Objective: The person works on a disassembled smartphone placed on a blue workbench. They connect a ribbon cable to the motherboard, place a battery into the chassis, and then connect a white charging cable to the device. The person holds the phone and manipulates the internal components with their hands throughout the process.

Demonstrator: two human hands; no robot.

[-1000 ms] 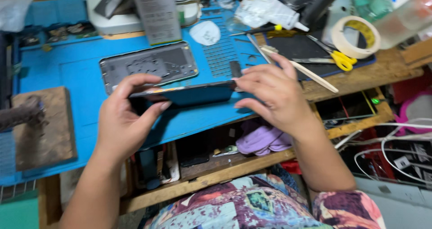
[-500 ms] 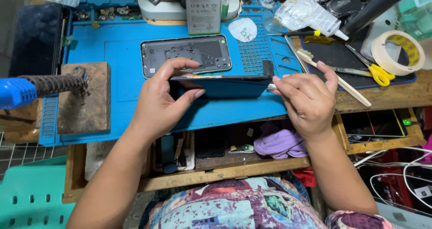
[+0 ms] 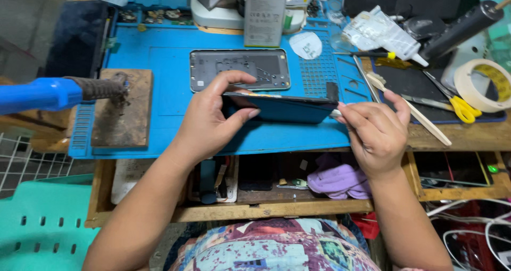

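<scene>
Head view looks down on a blue work mat (image 3: 159, 68) spread over a wooden counter (image 3: 468, 135). Both hands hold a dark phone (image 3: 282, 108) edge-on just above the mat's near half. The left hand (image 3: 210, 122) has its fingers clamped on the phone's left end, thumb below and forefinger curled over the top edge. The right hand (image 3: 375, 132) pinches the phone's right end with its fingers closed together; a thin pale tool tip seems to show between them at the phone's corner, though it is too small to tell what it is.

Just beyond the phone a grey phone back frame (image 3: 239, 68) lies flat on the mat. To the left, a blue-handled soldering iron (image 3: 58, 92) rests with its tip over a scorched wooden block (image 3: 125, 116). To the right of the mat lie yellow-handled scissors (image 3: 458, 105), a roll of pale tape (image 3: 487, 84) and a wooden stick (image 3: 412, 111) just beside the right hand. Below the counter's edge an open shelf holds a purple cloth (image 3: 338, 178)
</scene>
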